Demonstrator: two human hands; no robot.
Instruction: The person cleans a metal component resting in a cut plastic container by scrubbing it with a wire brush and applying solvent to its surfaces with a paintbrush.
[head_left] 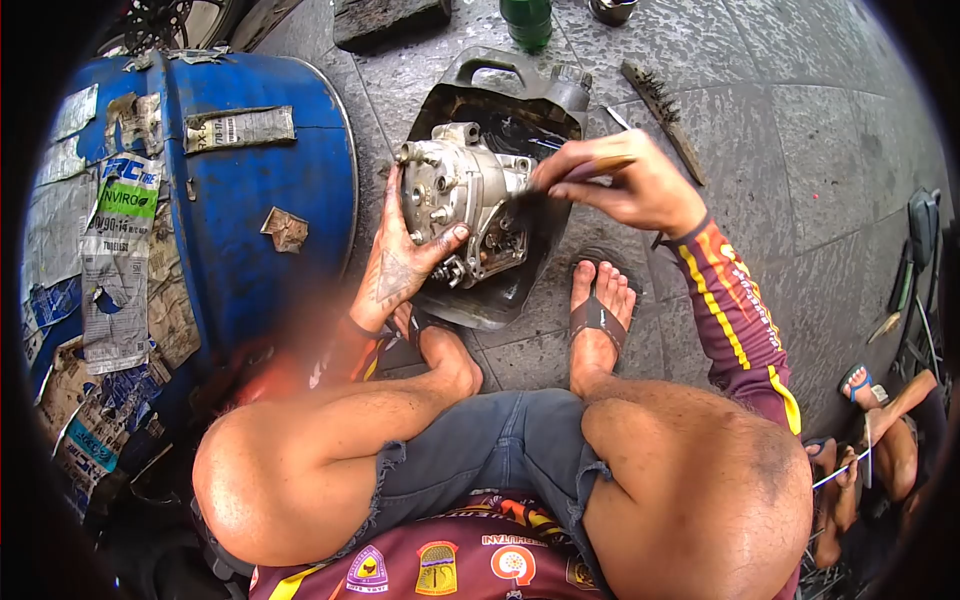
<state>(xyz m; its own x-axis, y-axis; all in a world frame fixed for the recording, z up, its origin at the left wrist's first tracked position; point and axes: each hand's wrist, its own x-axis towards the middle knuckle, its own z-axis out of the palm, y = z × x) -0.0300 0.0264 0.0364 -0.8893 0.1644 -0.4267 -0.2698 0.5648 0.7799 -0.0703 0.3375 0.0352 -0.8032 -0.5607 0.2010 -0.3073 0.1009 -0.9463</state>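
Note:
A grey metal engine case [462,185] rests tilted in a black jerrycan cut open as a basin [437,112], with dark, wet-looking residue inside. My left hand [400,262] grips the case's near left side, its thumb lying across the lower edge and its fingers up the side. In my right hand [630,178] is a brush [606,165], pinched by its light handle. Its dark bristles are blurred against the right side of the case. Smudges of grime show on my left thumb.
To the left stands a blue drum [270,190] with torn tyre labels. A wire brush [662,112] lies on the tiles beyond my right hand. A green bottle [527,24] and a dark block [390,22] sit at the back. Another person's legs [892,440] show at right.

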